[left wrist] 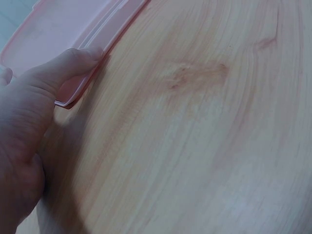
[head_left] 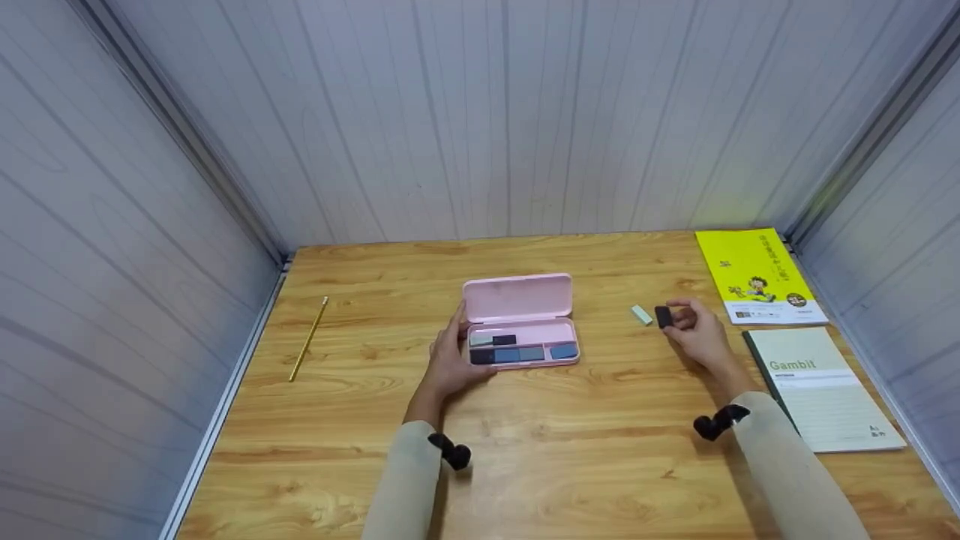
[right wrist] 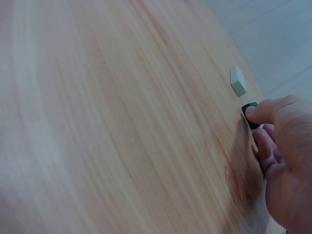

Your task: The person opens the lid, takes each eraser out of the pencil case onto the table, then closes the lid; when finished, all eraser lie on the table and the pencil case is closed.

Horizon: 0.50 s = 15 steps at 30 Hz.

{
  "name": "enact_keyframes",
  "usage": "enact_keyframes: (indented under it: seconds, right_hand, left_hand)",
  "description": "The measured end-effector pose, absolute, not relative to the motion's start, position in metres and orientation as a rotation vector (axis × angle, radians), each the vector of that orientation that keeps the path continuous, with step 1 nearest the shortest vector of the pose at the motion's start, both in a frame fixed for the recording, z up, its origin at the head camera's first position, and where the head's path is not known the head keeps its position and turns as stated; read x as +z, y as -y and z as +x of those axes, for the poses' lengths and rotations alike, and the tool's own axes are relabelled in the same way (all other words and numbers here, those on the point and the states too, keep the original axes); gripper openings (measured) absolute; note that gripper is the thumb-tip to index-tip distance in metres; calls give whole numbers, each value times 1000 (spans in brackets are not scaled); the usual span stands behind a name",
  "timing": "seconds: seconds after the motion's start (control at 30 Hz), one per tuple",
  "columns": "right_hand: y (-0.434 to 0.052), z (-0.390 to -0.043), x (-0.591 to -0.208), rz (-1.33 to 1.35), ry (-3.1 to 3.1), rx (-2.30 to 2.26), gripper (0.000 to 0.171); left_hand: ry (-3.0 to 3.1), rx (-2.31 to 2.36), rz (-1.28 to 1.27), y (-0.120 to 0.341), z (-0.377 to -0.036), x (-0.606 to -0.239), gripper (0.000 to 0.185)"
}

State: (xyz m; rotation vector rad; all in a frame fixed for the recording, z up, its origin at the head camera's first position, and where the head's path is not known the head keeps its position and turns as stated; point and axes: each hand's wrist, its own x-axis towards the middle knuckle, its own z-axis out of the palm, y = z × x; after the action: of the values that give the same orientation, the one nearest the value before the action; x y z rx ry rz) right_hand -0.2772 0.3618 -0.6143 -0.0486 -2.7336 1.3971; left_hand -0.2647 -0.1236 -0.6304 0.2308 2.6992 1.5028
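- The left hand (head_left: 457,358) rested on the worktop (head_left: 570,457) against the left end of the pink case (head_left: 520,321). Its fingers lay fairly straight along the case wall; the left wrist view showed the thumb (left wrist: 73,63) pressed on the case's rim (left wrist: 87,73).
- The case stood open near the middle of the worktop, its lid raised at the far side. The tray held several dark and blue blocks (head_left: 521,352) in a row; what they were could not be told.
- The right hand (head_left: 697,334) pinched a small black block (head_left: 664,316) between thumb and fingertips, low over the worktop and well to the right of the case. In the right wrist view only an edge of the black block (right wrist: 250,114) showed past the thumb; whether it touched the surface could not be told.
- A pale eraser (head_left: 641,315) lay flat on the worktop just left of the black block, apart from it. The right wrist view showed the eraser (right wrist: 238,80) beyond the fingertips.
- A yellow pencil (head_left: 309,339) lay near the left edge of the worktop, well apart from the case.
- A yellow booklet (head_left: 754,277) lay in the far right corner. A notebook marked "Gambit" (head_left: 817,386) lay just nearer than it, along the right edge.
- Both forearms wore light sleeves (head_left: 409,480), each with a black device at the wrist.
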Motion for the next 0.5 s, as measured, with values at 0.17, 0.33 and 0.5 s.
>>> enact_keyframes:
  seconds: [0.17,0.33,0.5]
  right_hand:
    - [-362,-276,-612,-62,2757,1392,48]
    - [-362,-274,-607,-75,2756,1421,50]
    - [-360,-273,-603,-58,2755,1433,48]
  left_hand:
    - [-2689,1499,205,122,-265,-630,143]
    - [-2664,1510,178,122,-265,-629,143]
    - [-2674,1503,188,122,-265,-628,143]
